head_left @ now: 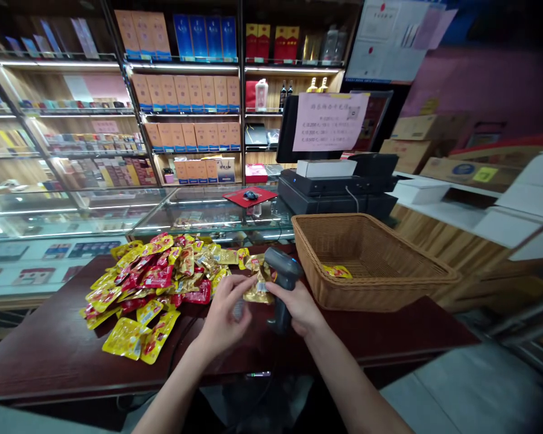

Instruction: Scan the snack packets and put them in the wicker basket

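My right hand (297,307) is shut around the grip of a dark grey handheld barcode scanner (283,271), its head tilted up and to the left. My left hand (224,316) has its fingers on a gold foil snack packet (257,292), which hangs just in front of the scanner head. To the left, a heap of yellow and red snack packets (158,274) lies on the dark red wooden table (49,355). A brown wicker basket (375,241) stands to the right of my hands, with a yellow packet (337,272) inside it.
Behind the table stands a glass display counter (208,211) holding a mouse on a red mat (250,194). A black till unit (337,187) sits behind the basket. Shelves of boxed goods fill the back wall, and cardboard boxes stand at the right.
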{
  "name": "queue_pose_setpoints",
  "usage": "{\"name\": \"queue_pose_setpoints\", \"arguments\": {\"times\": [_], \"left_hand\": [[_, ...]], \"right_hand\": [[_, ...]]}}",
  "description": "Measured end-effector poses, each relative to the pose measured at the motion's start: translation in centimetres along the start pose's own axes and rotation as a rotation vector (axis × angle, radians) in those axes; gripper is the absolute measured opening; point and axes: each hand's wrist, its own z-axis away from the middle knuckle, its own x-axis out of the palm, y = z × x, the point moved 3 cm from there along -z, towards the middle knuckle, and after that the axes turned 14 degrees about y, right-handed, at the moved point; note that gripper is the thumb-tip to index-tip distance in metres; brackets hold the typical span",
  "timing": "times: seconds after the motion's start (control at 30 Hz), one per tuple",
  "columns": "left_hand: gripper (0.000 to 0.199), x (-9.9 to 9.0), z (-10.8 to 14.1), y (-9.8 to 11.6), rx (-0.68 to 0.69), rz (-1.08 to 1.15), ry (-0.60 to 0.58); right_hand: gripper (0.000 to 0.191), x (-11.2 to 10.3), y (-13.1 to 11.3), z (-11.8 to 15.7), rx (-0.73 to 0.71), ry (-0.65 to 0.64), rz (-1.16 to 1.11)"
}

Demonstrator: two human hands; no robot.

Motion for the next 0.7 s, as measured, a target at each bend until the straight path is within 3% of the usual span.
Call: {"name": "queue_pose_setpoints", "arguments": {"times": [0.13,0.23,0.37,0.57,0.7], "left_hand": [[0.053,0.8,-0.3,-1.0,-0.717,0.430,0.143],[0.044,2.1,-0.6,-1.2,-1.079,0.729,0.062],[0.040,3.0,-1.3,-1.6,-1.192,0.761,0.072],[0.038,3.5,-2.2,-3.0,-1.206,0.730,0.152],[0.038,2.9,-3.1,-4.3,-1.207,0.726,0.260]], "right_hand": [[0.037,0.1,0.0,-0.7,-0.117,0.037,0.026],[0.041,0.5,0.3,-0.7,-0.183,0.030,0.060],[0.040,0.5,0.2,-0.5,-0.321,0.037,0.138],[0.046,0.1,0.4,-0.6,-0.262,0.018,0.173],[0.050,-0.5,1.0,0.4,-0.313,0.039,0.231]]}}
